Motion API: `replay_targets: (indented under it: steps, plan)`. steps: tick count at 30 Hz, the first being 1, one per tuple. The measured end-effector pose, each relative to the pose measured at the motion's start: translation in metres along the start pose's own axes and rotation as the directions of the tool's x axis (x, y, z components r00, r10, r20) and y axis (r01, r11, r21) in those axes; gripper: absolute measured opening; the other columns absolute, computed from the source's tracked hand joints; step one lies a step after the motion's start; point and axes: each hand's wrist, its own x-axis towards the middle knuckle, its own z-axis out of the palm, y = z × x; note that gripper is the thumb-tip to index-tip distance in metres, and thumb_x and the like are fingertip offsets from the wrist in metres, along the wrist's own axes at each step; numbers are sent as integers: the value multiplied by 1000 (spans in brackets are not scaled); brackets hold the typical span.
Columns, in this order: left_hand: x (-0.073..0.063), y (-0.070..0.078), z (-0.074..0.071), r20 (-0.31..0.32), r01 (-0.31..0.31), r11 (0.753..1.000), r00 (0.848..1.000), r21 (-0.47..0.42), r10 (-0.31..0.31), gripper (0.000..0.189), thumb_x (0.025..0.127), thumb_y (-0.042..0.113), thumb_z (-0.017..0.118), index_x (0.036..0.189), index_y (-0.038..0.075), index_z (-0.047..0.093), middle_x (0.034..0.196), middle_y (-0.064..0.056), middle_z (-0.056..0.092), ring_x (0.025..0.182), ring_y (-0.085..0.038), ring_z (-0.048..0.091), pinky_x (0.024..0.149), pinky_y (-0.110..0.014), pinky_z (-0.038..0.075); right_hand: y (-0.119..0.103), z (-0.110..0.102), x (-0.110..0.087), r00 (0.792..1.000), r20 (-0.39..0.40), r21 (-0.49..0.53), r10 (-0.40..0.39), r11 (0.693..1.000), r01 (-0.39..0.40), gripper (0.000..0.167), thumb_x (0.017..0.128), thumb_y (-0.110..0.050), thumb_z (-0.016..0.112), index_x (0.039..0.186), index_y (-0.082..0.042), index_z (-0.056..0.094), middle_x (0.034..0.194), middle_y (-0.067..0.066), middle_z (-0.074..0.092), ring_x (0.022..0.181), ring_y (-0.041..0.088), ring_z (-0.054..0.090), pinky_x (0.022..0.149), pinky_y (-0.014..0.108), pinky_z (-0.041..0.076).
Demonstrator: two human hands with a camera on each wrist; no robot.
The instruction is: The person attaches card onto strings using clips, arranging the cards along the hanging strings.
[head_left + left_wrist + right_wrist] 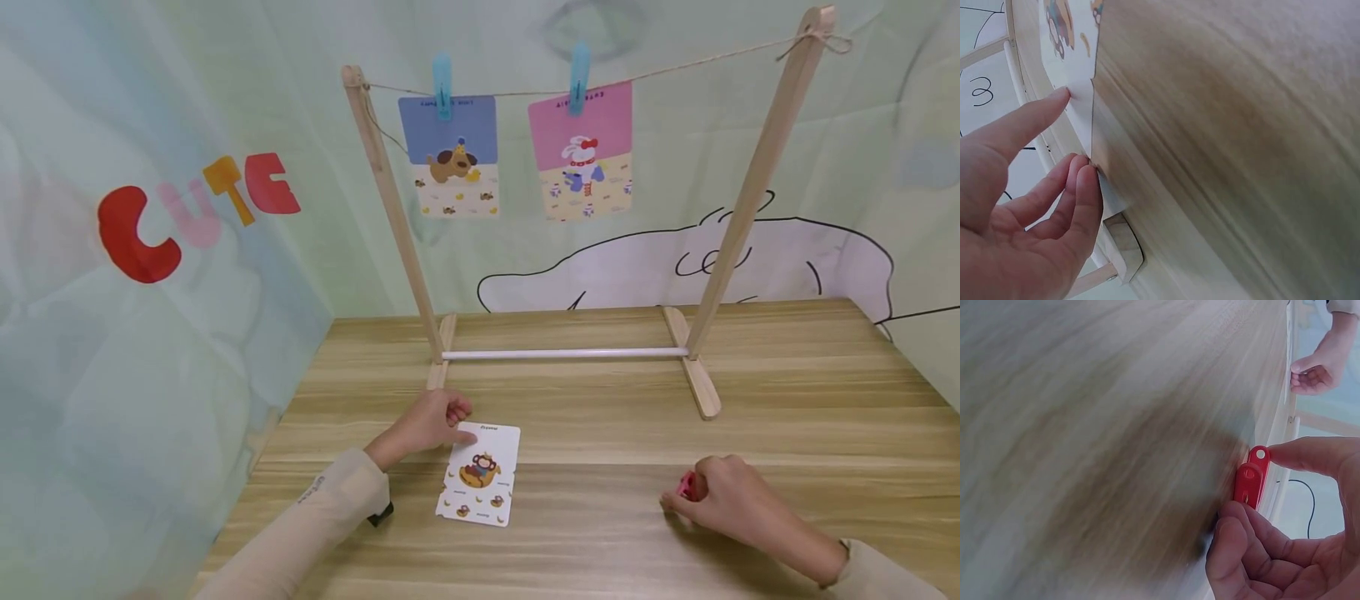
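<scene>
A white card with a monkey picture (480,473) lies flat on the wooden table (600,533). My left hand (457,425) is at its far left corner. In the left wrist view the left hand (1075,134) has its thumb on the card (1079,94) and curled fingertips against the card's edge. To the right, my right hand (678,496) rests on the table and pinches a red clip (686,485). The right wrist view shows the red clip (1250,478) upright between the thumb and curled fingers of the right hand (1260,494).
A wooden rack (390,217) with a white bottom rod (562,353) stands behind the hands. From its string hang a blue dog card (450,158) and a pink rabbit card (581,154), each under a blue clip. A printed backdrop closes off the left and the back.
</scene>
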Motion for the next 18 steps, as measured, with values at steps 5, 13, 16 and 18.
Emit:
replay_targets:
  steps: [5, 13, 16, 18]
  plan:
    - [1, 0, 0, 11, -16, 999, 1000, 39, 16, 30, 76, 12, 88, 93, -2, 68, 80, -3, 62, 75, -15, 55, 67, -24, 49, -1, 0, 1, 1000, 6, 1, 7, 1000, -7, 47, 79, -32, 81, 52, -22, 44, 49, -18, 35, 46, -1, 32, 44, 19, 30]
    - [1, 0, -1, 19, -28, 998, 999, 55, 27, 28, 77, 13, 88, 91, -1, 68, 79, -3, 62, 74, -15, 55, 66, -23, 48, -1, 0, 1, 1000, 12, 7, 16, 1000, -16, 45, 79, -29, 80, 52, -21, 45, 48, -18, 35, 45, -1, 33, 43, 19, 30]
    - [1, 0, -1, 20, -30, 998, 999, 55, 29, 28, 77, 13, 88, 91, -1, 68, 79, -3, 62, 74, -15, 55, 66, -23, 48, -1, 0, 1, 1000, 19, 13, 17, 1000, -17, 44, 79, -29, 80, 53, -20, 46, 48, -17, 36, 45, -1, 34, 43, 18, 31]
    - [1, 0, -2, 22, -34, 998, 999, 54, 32, 27, 77, 13, 88, 91, 0, 68, 79, -4, 62, 74, -14, 55, 65, -23, 48, -1, 1, 1, 999, 25, 11, 21, 1000, -21, 43, 79, -29, 80, 54, -20, 46, 49, -17, 37, 45, -1, 34, 43, 18, 31]
